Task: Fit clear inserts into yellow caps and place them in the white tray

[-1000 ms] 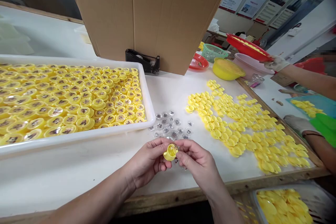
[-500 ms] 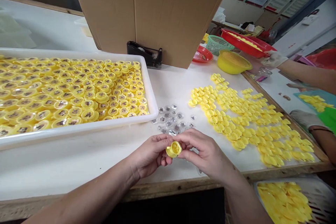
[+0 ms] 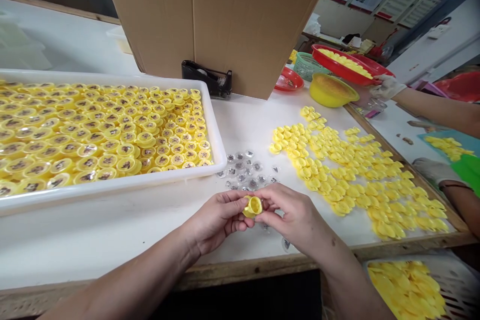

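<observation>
A small yellow plastic cup-shaped piece (image 3: 254,206) with a flared rim is held above the table's front part, its round opening facing up toward me. My left hand (image 3: 221,217) grips its left side between thumb and curled fingers. From the right, the thumb and fingertips of my right hand (image 3: 287,212) pinch the piece's edge. Just beyond my hands lie several clear round domed stickers (image 3: 240,170) with dark printed pictures. One more clear piece (image 3: 285,244) shows below my right hand.
On the left, a white tray (image 3: 217,152) holds rows of yellow pieces with printed tops. Loose yellow pieces (image 3: 337,170) spread over the right side. A black tape dispenser (image 3: 208,80) stands before a cardboard box (image 3: 232,20). A co-worker's gloved hand (image 3: 388,87) holds a red basin (image 3: 347,67).
The yellow piece has turned between my fingers and shifted slightly right, its opening now more toward me. The co-worker's red basin has tilted, showing more yellow pieces inside.
</observation>
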{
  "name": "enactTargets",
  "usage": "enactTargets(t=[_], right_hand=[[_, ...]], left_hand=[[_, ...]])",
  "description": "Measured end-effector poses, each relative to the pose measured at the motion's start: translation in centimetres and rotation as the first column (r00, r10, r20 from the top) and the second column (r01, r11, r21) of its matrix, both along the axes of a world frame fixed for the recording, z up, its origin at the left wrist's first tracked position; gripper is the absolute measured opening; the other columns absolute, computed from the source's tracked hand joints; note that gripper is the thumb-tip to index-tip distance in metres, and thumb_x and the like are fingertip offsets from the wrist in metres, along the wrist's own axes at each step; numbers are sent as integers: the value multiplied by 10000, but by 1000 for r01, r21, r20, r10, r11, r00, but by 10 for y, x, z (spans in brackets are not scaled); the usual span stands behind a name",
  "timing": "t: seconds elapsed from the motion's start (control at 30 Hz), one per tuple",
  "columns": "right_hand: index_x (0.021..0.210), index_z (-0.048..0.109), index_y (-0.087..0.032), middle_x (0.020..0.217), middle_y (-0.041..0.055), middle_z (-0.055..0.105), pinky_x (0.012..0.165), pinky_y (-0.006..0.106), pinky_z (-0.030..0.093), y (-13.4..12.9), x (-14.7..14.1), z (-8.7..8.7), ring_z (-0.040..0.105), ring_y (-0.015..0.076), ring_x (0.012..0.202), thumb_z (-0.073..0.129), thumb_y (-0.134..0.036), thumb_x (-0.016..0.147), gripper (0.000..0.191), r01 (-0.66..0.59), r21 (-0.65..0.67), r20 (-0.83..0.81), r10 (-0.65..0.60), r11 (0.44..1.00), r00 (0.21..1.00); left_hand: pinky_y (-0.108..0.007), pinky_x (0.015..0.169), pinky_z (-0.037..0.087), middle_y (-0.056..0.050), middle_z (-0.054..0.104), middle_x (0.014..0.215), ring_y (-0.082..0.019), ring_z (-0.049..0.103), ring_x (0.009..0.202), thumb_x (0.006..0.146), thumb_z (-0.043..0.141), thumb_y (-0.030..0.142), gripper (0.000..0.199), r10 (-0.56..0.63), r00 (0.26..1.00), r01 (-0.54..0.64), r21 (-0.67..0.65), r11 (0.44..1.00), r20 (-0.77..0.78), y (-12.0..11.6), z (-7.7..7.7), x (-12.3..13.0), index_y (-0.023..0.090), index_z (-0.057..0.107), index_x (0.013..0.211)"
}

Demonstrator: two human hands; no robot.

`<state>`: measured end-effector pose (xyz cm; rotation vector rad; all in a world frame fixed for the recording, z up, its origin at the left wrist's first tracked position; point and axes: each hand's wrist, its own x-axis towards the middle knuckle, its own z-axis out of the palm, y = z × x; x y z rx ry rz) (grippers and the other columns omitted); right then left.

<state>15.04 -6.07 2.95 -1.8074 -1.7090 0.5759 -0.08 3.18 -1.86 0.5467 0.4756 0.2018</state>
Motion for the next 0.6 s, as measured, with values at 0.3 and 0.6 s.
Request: enactTargets(t=[0.3, 0.6], right_hand=[[1034, 663, -278, 839, 23, 610, 640, 294, 518, 0, -6, 5, 599, 165, 693, 658, -136, 750, 317, -80, 2, 175, 79, 997, 981], [1027, 647, -265, 914, 58, 639, 667, 318, 543, -2, -16, 2, 636, 204, 771, 588, -146, 811, 254, -58, 38, 203, 49, 998, 978]], left_hand=[[-114, 483, 409, -31, 619, 617, -40, 522, 490, 766, 705, 309, 222, -31, 999, 32, 51, 998, -29, -1, -2, -1, 99, 686, 832], [-181, 527, 379, -33, 606, 642, -66, 492, 524, 685, 756, 394, 315, 21, 1000, -19, 124, 992, -19, -1, -5, -1, 102, 696, 787]])
